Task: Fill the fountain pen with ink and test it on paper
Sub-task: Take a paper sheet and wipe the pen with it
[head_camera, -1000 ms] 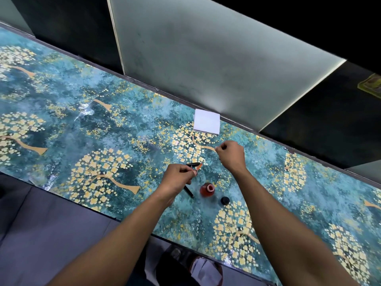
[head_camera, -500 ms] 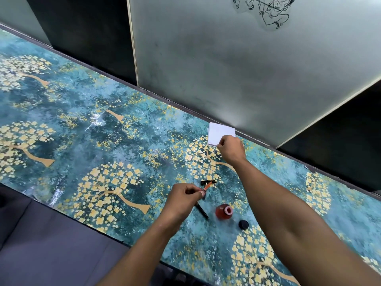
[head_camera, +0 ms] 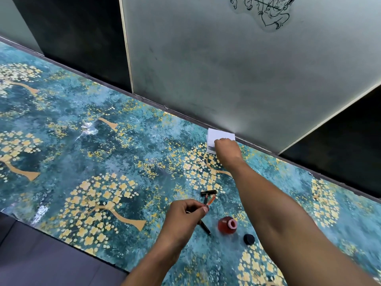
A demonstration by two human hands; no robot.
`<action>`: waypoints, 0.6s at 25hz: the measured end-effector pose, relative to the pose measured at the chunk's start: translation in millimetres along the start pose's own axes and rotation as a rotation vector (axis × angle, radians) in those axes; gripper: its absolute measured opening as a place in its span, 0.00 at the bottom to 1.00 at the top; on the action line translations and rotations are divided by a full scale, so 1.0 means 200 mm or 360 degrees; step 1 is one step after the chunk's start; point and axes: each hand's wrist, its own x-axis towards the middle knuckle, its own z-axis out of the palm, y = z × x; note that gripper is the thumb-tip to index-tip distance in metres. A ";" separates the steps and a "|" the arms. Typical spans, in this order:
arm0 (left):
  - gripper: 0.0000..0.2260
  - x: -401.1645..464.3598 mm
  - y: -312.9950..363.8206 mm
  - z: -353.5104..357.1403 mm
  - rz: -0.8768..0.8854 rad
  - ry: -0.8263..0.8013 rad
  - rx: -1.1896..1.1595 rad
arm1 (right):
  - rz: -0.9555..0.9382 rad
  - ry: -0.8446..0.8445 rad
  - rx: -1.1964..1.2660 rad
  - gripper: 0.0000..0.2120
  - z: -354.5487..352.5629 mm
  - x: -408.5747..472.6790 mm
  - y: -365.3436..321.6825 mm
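My left hand [head_camera: 185, 213] pinches the fountain pen's inner part [head_camera: 210, 200], a thin piece with an orange-red ink tube that points up and right. Below that hand, the black pen barrel [head_camera: 204, 226] lies on the table. A short black pen cap [head_camera: 209, 192] rests just beyond the tube. The open red ink bottle [head_camera: 226, 225] stands to the right of my left hand, with its black lid [head_camera: 249, 239] beside it. My right hand [head_camera: 226, 149] is stretched to the far edge, its fingers curled on the near side of a small white paper pad [head_camera: 218, 134].
The table [head_camera: 86, 153] has a glossy teal cover with yellow flower trees. A grey panel [head_camera: 226, 69] with a line drawing rises right behind the paper pad, with dark gaps on both sides. The table's near edge runs along the lower left.
My right hand has reached forward from the table's middle onto the paper pad. My left hand stays over the barrel with the pen part. The camera has tilted up.
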 end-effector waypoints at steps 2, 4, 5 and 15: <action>0.06 0.00 0.00 -0.02 -0.0004 -0.0006 0.0012 | -0.0038 0.0032 -0.0093 0.12 -0.02 0.01 0.00; 0.07 0.01 0.00 -0.04 -0.0003 0.0002 0.0023 | -0.0040 0.0077 -0.0107 0.09 -0.04 0.00 0.00; 0.07 0.01 0.00 -0.05 -0.0002 0.0002 0.0028 | -0.0045 0.0101 -0.0097 0.07 -0.04 -0.01 0.00; 0.07 0.01 -0.04 -0.08 -0.0053 -0.0053 0.0008 | 0.0101 -0.0083 0.0320 0.03 0.05 -0.08 0.05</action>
